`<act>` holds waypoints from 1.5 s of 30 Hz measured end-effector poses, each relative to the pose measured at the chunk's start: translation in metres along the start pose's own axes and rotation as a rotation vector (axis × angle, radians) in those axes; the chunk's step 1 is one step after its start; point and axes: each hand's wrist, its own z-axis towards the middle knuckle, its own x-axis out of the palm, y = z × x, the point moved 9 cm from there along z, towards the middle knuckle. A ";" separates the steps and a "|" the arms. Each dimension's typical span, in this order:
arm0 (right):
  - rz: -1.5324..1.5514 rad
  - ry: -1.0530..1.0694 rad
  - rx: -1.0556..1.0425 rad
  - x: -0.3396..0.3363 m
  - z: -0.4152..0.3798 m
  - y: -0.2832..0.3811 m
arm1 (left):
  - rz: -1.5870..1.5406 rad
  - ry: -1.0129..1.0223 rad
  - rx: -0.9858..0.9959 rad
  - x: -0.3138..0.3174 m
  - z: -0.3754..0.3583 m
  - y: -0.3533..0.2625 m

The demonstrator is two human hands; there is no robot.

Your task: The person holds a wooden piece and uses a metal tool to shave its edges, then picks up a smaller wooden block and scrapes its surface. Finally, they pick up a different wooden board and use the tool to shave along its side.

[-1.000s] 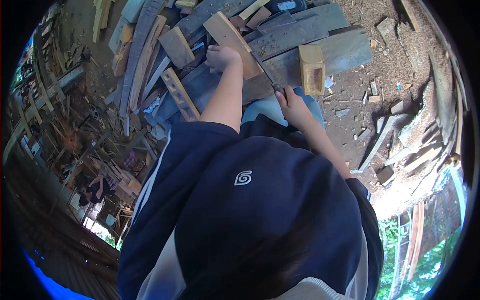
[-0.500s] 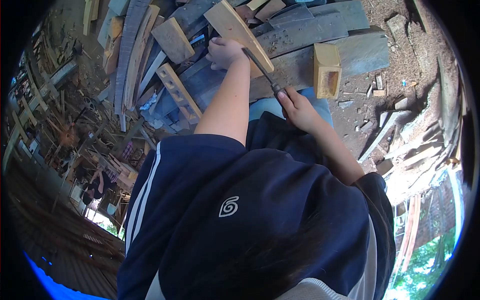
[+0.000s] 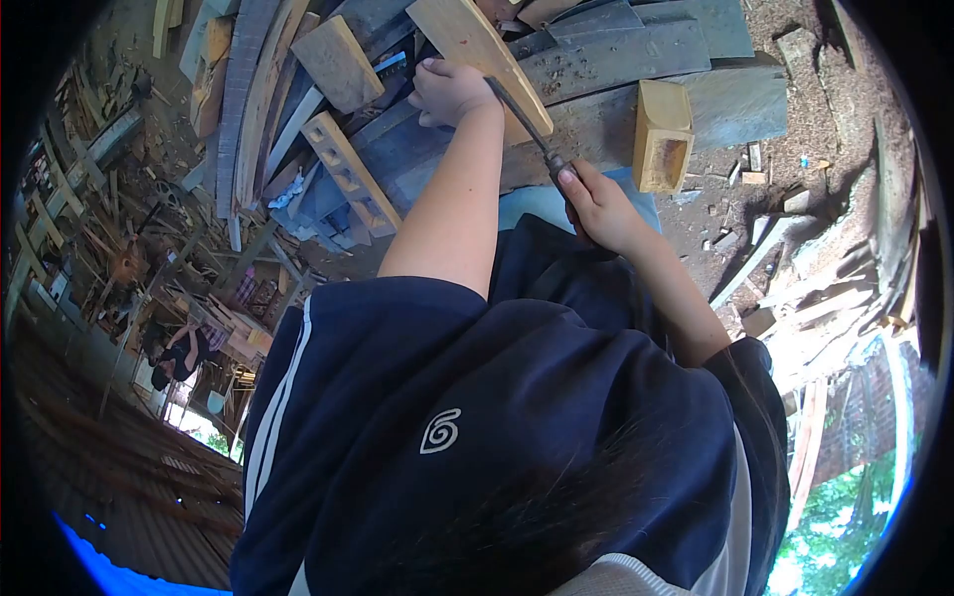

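Observation:
My left hand (image 3: 455, 93) is closed at the left edge of a pale wooden board (image 3: 487, 55), its fingers curled. Whatever those fingers grip, if anything, is hidden. In my right hand (image 3: 604, 207) is the handle of a long, thin, dark metal tool (image 3: 519, 119), like a file or chisel. The tool slants up and left across the board, its far end close to my left wrist. Left of my forearm lies a wooden piece with rectangular holes (image 3: 346, 164). A short wooden block (image 3: 338, 65) lies above it.
A hollowed wooden block (image 3: 663, 139) stands on grey planks (image 3: 730, 109) to the right. Long boards (image 3: 243, 109) are stacked at left. Wood scraps (image 3: 785, 238) litter the ground on the right. Another person (image 3: 179, 356) is at the far left among timber.
The view has shifted slightly, so the bench items sit a little differently in it. Both hands keep nearly the same place relative to the board, and the tool stays in my right hand.

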 end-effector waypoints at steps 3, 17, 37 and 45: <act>-0.024 -0.015 -0.023 -0.001 0.000 0.000 | -0.008 -0.003 0.015 0.002 0.001 0.000; -0.165 0.026 0.076 -0.015 -0.006 0.013 | -0.012 -0.007 -0.064 0.006 0.005 0.011; -0.137 -0.146 0.015 -0.050 -0.023 -0.017 | -0.042 -0.089 -0.043 0.010 0.004 0.010; -0.373 -0.283 -0.099 -0.036 -0.034 -0.047 | -0.022 -0.125 0.014 0.001 0.000 0.001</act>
